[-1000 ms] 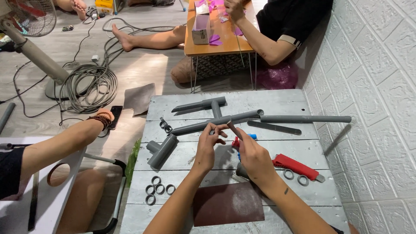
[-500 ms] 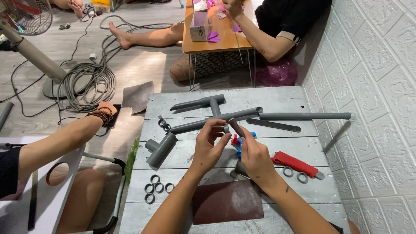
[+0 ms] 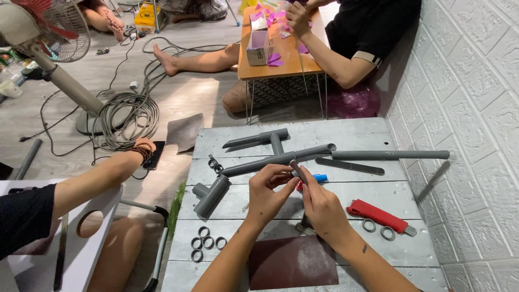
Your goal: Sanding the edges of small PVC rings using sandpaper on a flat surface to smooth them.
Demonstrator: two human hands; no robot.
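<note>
Both my hands meet over the middle of the grey plank table (image 3: 232, 259). My left hand (image 3: 268, 190) and my right hand (image 3: 320, 204) pinch a short grey pipe piece (image 3: 298, 170) between their fingertips. Just behind the fingers lies a tool with a red and blue handle (image 3: 316, 178). A long grey pipe (image 3: 278, 159) runs across the table beyond them. A dark brown sandpaper sheet (image 3: 294, 262) lies under my forearms.
On the table lie a grey tee fitting (image 3: 211, 195), several grey rings (image 3: 204, 241), a red pipe cutter (image 3: 377, 213), two more rings (image 3: 378, 229), and more pipes (image 3: 389, 155). A seated person's arm (image 3: 92, 181) reaches from the left. Another person sits at a low wooden table (image 3: 275, 54). Coiled cable (image 3: 127, 116) and a fan (image 3: 48, 32) are on the floor.
My hands lifted the small pipe piece slightly and turned it between the fingers. The view has tilted a little upward. Things on the table stayed put.
</note>
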